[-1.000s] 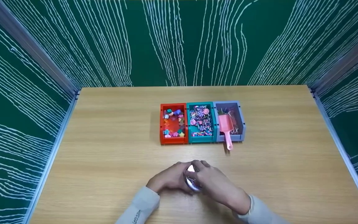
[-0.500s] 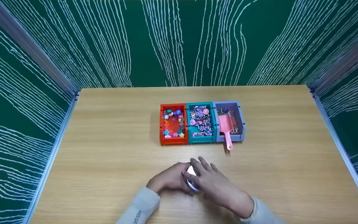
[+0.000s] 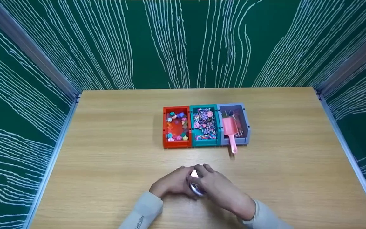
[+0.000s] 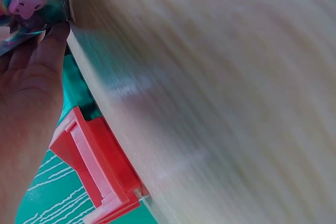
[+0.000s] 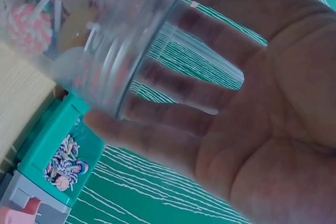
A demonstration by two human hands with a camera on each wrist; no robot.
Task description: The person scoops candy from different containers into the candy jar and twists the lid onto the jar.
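Note:
In the middle near the front of the table, both hands are around a clear jar (image 5: pixel 79 35) of small lollipops and charms. My left hand (image 3: pixel 177 182) holds its body from the left; in the left wrist view the fingers (image 4: pixel 50 45) are against the jar (image 4: pixel 39 11), near the tabletop. My right hand (image 3: pixel 222 188) grips the top end from the right, fingers and thumb around a see-through lid (image 5: pixel 228 69) by the threaded neck. A bright glare on the jar top (image 3: pixel 194 173) shows between the hands. The jar's far side is hidden.
Behind the hands stand joined bins: red (image 3: pixel 177 144) with star charms, teal (image 3: pixel 204 142) with candy-like pieces, lavender (image 3: pixel 247 133) with small stick pieces. A pink scoop (image 3: pixel 230 127) lies in the lavender bin, its handle over the front. Green walls enclose the table (image 3: pixel 113 133).
Half a second ago my right fingers were spread and lifted off the jar top; now they are curled around it again. The left hand has stayed on the jar.

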